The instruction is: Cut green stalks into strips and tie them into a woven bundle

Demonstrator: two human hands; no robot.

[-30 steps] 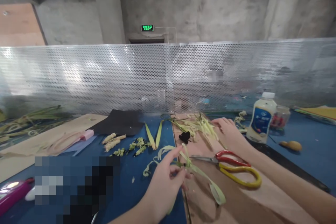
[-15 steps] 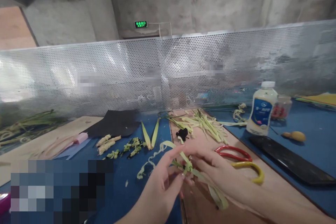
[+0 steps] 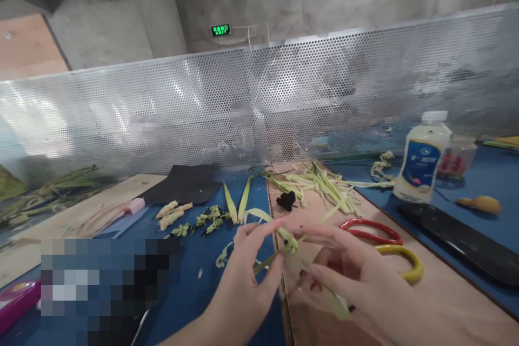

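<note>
Between my two hands is a small knotted piece of pale green leaf strips point(image 3: 289, 244), with loose strip ends trailing out to the left and down to the right. My left hand point(image 3: 247, 273) pinches its left side between thumb and fingers. Fingers of my right hand point(image 3: 348, 270) close on the knot's right side and a strip. Just beyond the fingers lies a small black clump point(image 3: 286, 200). Scissors with a red handle loop point(image 3: 371, 231) and a yellow handle loop point(image 3: 405, 264) lie beside my right hand, their blades hidden.
Green strips point(image 3: 324, 186) lie on the wooden board point(image 3: 438, 259). Rightward are a bottle point(image 3: 419, 159), a jar point(image 3: 456, 157), a black slab point(image 3: 458, 240) and a small gourd point(image 3: 480, 204). Leftward are two pointed leaves point(image 3: 237, 203), small woven pieces point(image 3: 213, 219) and black paper point(image 3: 184, 184). Behind stands a perforated metal screen point(image 3: 203, 102).
My right hand has shifted slightly right and its fingers have spread more around the knot. The view has turned a little, so the knot and black clump show more plainly.
</note>
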